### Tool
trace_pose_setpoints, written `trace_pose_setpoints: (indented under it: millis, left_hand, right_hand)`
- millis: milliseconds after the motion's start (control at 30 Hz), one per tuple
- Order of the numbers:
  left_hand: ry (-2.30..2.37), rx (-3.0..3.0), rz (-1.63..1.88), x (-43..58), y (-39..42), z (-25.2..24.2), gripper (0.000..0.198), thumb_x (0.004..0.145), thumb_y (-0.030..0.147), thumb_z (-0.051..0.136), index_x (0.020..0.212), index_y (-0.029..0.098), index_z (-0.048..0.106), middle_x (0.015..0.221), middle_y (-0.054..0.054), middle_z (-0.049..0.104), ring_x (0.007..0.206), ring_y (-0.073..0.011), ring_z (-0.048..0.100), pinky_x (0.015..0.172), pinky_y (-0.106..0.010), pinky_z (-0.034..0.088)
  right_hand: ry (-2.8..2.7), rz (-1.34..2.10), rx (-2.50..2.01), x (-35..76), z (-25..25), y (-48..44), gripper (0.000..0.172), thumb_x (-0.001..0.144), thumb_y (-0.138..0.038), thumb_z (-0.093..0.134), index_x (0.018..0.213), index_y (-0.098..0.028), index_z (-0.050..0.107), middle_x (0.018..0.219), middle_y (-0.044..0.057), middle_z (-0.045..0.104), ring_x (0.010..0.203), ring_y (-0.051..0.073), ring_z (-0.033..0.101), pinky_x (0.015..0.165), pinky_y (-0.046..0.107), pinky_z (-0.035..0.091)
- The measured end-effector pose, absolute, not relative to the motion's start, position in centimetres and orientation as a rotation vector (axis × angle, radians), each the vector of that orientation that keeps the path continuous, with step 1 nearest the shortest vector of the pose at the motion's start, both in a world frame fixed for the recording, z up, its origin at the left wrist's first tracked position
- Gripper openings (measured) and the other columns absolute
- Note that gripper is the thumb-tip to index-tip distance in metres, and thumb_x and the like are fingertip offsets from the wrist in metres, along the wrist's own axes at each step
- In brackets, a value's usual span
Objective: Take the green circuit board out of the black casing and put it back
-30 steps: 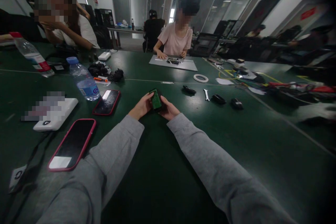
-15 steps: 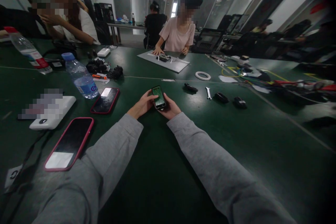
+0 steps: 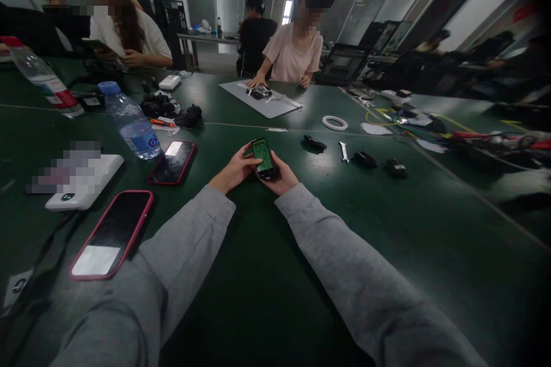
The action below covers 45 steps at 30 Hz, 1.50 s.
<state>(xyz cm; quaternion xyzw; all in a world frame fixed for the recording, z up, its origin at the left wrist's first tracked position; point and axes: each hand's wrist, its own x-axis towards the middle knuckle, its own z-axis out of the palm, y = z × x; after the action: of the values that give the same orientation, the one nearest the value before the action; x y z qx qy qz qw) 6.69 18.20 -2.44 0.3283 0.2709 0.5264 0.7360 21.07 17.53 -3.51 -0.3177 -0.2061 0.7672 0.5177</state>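
Note:
A small phone (image 3: 263,155) with a green picture on its screen is held above the dark green table (image 3: 258,275), near the middle of the view. My left hand (image 3: 236,171) grips its left side, with the thumb lying over the lower screen. Around the right edge and underside of the phone, my right hand (image 3: 282,175) is closed. To the left lie two red-edged phones, a smaller one (image 3: 173,163) and a larger one (image 3: 112,235), both with dark screens.
At left are a blue-capped bottle (image 3: 131,123), a red-capped bottle (image 3: 45,80) and a white device (image 3: 86,183). A wrench (image 3: 343,152), a tape roll (image 3: 334,123) and black parts lie at right. Across the table, a person touches items on a grey board (image 3: 262,100).
My left thumb has shifted on the phone's screen, and the green picture looks different. The person at upper left has lowered their hands. Items on the grey board have moved slightly left.

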Motion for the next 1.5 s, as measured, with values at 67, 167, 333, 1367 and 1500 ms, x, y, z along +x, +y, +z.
trace_pose_setpoints:
  millis: [67, 167, 333, 1367, 1500]
  left_hand:
    - [0.596, 0.696, 1.142, 6.63, 18.09, -2.16, 0.054, 0.069, 0.003, 0.074, 0.118, 0.019, 0.060, 0.098, -0.003, 0.069, 0.083, -0.0141, 0.065, 0.081, -0.028, 0.049]
    - [0.627, 0.632, 1.119, 6.58, 17.98, -1.72, 0.028, 0.080, 0.016, 0.070, 0.108, 0.017, 0.065, 0.089, -0.003, 0.069, 0.076, -0.0137, 0.064, 0.077, -0.028, 0.050]
    - [0.667, 0.562, 1.091, 6.66, 18.25, -1.81, 0.020, 0.088, 0.026, 0.065, 0.106, 0.016, 0.067, 0.082, -0.004, 0.069, 0.074, -0.0152, 0.064, 0.077, -0.029, 0.050]
    - [0.661, 0.565, 1.080, 6.47, 18.35, -1.90, 0.018, 0.086, 0.031, 0.063, 0.095, 0.015, 0.067, 0.070, -0.002, 0.064, 0.064, -0.0145, 0.058, 0.072, -0.029, 0.049]
    - [0.687, 0.555, 1.092, 6.51, 18.45, -2.04, 0.017, 0.084, 0.029, 0.066, 0.095, 0.016, 0.067, 0.073, -0.003, 0.065, 0.066, -0.0147, 0.059, 0.074, -0.030, 0.049]
  right_hand:
    - [-0.527, 1.836, -0.771, 21.02, -3.55, 17.45, 0.025, 0.088, -0.037, 0.068, 0.109, -0.028, 0.060, 0.094, -0.002, 0.070, 0.085, 0.016, 0.066, 0.075, 0.034, 0.058]
    - [-0.584, 1.839, -0.777, 21.04, -3.60, 17.38, 0.035, 0.082, -0.039, 0.074, 0.112, -0.029, 0.057, 0.093, -0.003, 0.069, 0.085, 0.016, 0.066, 0.076, 0.035, 0.058]
    - [-0.642, 1.829, -0.784, 21.12, -3.61, 17.31, 0.047, 0.075, -0.040, 0.081, 0.111, -0.030, 0.053, 0.092, -0.005, 0.068, 0.085, 0.016, 0.066, 0.073, 0.033, 0.056]
    - [-0.665, 1.818, -0.796, 21.04, -2.85, 16.75, 0.045, 0.074, -0.038, 0.082, 0.107, -0.031, 0.052, 0.091, -0.007, 0.066, 0.078, 0.012, 0.064, 0.063, 0.027, 0.052]
    - [-0.690, 1.808, -0.804, 21.01, -2.69, 16.56, 0.042, 0.076, -0.039, 0.080, 0.106, -0.031, 0.052, 0.090, -0.007, 0.065, 0.077, 0.013, 0.064, 0.062, 0.027, 0.051]
